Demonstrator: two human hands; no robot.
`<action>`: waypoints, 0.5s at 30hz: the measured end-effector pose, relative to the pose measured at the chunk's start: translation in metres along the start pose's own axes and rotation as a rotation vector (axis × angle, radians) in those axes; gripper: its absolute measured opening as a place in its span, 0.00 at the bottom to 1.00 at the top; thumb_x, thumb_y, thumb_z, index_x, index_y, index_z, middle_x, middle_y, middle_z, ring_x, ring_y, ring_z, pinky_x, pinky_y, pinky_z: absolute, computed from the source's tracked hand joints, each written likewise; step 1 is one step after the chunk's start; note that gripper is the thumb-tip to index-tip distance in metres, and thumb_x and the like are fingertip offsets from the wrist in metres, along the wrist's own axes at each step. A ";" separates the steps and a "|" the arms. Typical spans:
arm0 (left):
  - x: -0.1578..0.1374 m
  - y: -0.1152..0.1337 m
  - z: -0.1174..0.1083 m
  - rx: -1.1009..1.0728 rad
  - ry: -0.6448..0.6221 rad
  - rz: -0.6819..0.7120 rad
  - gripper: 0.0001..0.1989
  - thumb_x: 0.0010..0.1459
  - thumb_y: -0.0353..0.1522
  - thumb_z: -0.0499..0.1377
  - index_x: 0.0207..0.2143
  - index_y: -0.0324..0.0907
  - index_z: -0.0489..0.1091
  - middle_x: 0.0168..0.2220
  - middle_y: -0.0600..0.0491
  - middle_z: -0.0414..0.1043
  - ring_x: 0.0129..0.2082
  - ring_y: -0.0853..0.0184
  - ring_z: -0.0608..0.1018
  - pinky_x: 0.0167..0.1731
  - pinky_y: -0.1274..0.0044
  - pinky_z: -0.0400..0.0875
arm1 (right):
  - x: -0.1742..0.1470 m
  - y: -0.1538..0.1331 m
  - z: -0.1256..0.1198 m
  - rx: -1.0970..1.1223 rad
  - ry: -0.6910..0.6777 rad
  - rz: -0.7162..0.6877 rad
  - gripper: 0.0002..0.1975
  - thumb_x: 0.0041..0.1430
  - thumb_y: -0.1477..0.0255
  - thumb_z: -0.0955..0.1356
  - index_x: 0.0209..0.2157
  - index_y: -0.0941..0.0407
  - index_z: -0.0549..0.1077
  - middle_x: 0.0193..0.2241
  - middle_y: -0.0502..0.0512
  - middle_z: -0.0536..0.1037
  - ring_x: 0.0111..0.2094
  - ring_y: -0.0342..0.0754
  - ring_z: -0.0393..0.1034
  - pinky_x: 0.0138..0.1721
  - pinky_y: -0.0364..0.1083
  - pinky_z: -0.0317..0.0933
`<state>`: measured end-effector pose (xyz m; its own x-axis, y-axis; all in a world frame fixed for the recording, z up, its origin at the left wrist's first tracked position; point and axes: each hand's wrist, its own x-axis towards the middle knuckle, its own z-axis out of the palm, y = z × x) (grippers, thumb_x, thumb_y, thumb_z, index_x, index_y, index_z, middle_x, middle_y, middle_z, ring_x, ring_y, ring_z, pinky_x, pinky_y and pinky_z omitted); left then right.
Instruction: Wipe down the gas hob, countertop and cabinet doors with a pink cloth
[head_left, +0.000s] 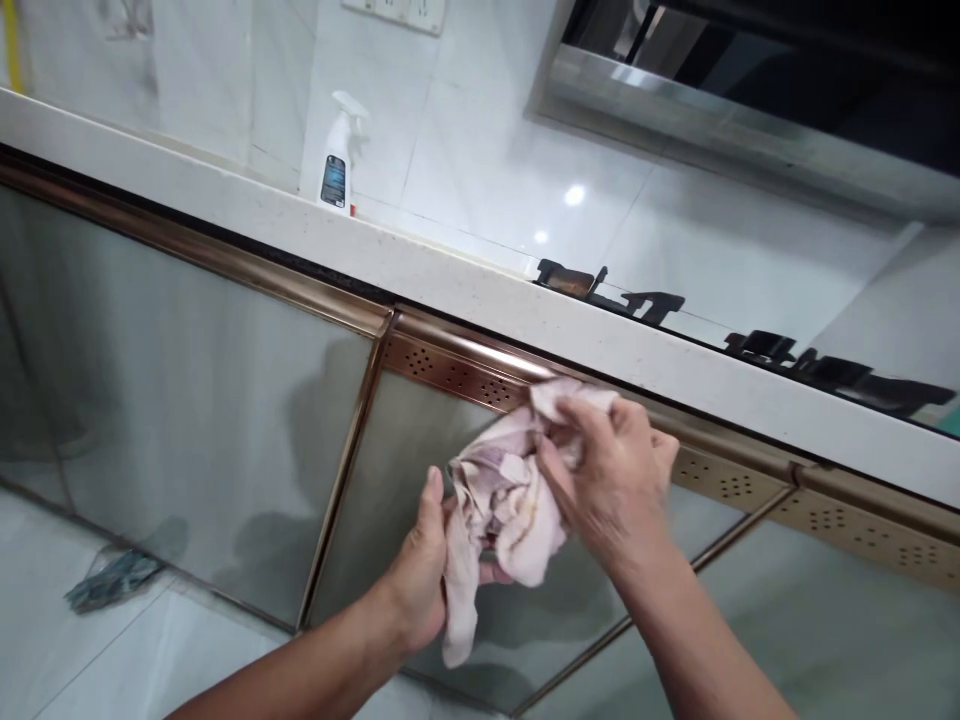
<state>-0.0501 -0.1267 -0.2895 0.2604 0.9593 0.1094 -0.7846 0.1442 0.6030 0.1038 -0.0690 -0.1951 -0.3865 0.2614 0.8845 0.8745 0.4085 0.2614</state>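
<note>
A crumpled pale pink cloth (517, 490) hangs between my two hands, in front of the cabinet doors. My right hand (619, 470) pinches its upper part, close to the copper-coloured rail (480, 350) under the counter edge. Lower down, my left hand (427, 570) holds the cloth from the left side, thumb pointing up and the other fingers partly hidden behind the folds. One end of the cloth droops below the left hand. Behind it are the glossy grey-green cabinet door (405, 480) and a strip with small punched holes (450, 375).
A white spray bottle (335, 170) stands on the pale counter (285, 215), against the tiled wall. Black burner supports (645, 303) rise at the right, below a dark range hood (750, 120). A dark crumpled cloth or bag (112, 580) lies on the floor at left.
</note>
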 end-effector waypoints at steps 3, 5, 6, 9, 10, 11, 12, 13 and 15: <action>-0.002 -0.011 0.001 0.020 -0.113 -0.032 0.37 0.51 0.56 0.64 0.53 0.39 0.71 0.50 0.40 0.75 0.46 0.57 0.79 0.45 0.68 0.74 | -0.018 0.011 0.003 0.286 0.035 0.167 0.03 0.59 0.71 0.64 0.36 0.55 0.67 0.33 0.52 0.69 0.33 0.46 0.62 0.36 0.45 0.54; -0.003 -0.018 0.002 0.039 -0.128 -0.021 0.34 0.47 0.48 0.71 0.51 0.38 0.72 0.48 0.41 0.76 0.43 0.60 0.79 0.44 0.71 0.73 | -0.023 0.007 0.004 0.461 0.046 0.317 0.03 0.59 0.70 0.63 0.34 0.54 0.65 0.30 0.49 0.67 0.28 0.43 0.60 0.31 0.43 0.54; -0.004 -0.020 0.002 0.042 -0.116 -0.016 0.32 0.45 0.44 0.73 0.50 0.38 0.72 0.46 0.42 0.76 0.41 0.61 0.79 0.43 0.72 0.73 | -0.024 0.004 0.002 0.519 0.065 0.404 0.04 0.59 0.69 0.64 0.35 0.54 0.65 0.30 0.48 0.67 0.27 0.43 0.59 0.29 0.42 0.54; -0.007 -0.024 0.002 0.046 -0.059 -0.069 0.31 0.39 0.37 0.75 0.47 0.37 0.74 0.41 0.45 0.77 0.37 0.64 0.79 0.41 0.75 0.72 | -0.022 0.002 -0.011 0.594 0.049 0.512 0.08 0.63 0.65 0.61 0.39 0.54 0.67 0.33 0.50 0.69 0.31 0.44 0.63 0.32 0.42 0.57; -0.007 -0.024 0.001 0.053 -0.054 -0.104 0.31 0.38 0.36 0.75 0.46 0.36 0.74 0.40 0.46 0.77 0.37 0.64 0.78 0.40 0.75 0.72 | -0.020 0.005 -0.017 0.592 -0.012 0.470 0.10 0.64 0.65 0.60 0.39 0.54 0.69 0.34 0.51 0.70 0.33 0.45 0.64 0.34 0.43 0.58; -0.007 -0.023 0.000 0.065 -0.056 -0.134 0.30 0.37 0.35 0.74 0.45 0.36 0.75 0.39 0.46 0.77 0.36 0.64 0.78 0.40 0.75 0.72 | -0.019 0.011 -0.024 0.569 -0.085 0.411 0.11 0.64 0.65 0.60 0.37 0.54 0.71 0.35 0.52 0.71 0.35 0.46 0.65 0.35 0.44 0.58; -0.006 -0.022 -0.002 0.077 -0.055 -0.156 0.28 0.37 0.35 0.73 0.43 0.35 0.75 0.38 0.46 0.77 0.36 0.64 0.78 0.39 0.75 0.72 | -0.018 0.017 -0.031 0.529 -0.142 0.366 0.12 0.63 0.65 0.60 0.33 0.54 0.72 0.35 0.53 0.71 0.36 0.47 0.65 0.36 0.45 0.58; -0.004 -0.021 -0.004 0.083 -0.041 -0.160 0.26 0.38 0.34 0.72 0.41 0.34 0.75 0.37 0.46 0.77 0.35 0.64 0.78 0.38 0.76 0.72 | -0.018 0.024 -0.038 0.497 -0.172 0.370 0.12 0.61 0.65 0.62 0.29 0.55 0.71 0.34 0.54 0.70 0.36 0.47 0.64 0.35 0.45 0.57; -0.001 -0.019 -0.010 0.072 0.035 -0.119 0.23 0.38 0.32 0.70 0.39 0.35 0.75 0.35 0.48 0.77 0.33 0.66 0.78 0.36 0.77 0.71 | -0.019 0.037 -0.048 0.572 -0.180 0.582 0.10 0.55 0.65 0.66 0.24 0.55 0.71 0.33 0.54 0.70 0.35 0.48 0.64 0.32 0.44 0.57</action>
<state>-0.0409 -0.1277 -0.3084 0.3286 0.9444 0.0068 -0.7064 0.2410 0.6655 0.1574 -0.1008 -0.1836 -0.0023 0.6842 0.7293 0.6840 0.5331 -0.4980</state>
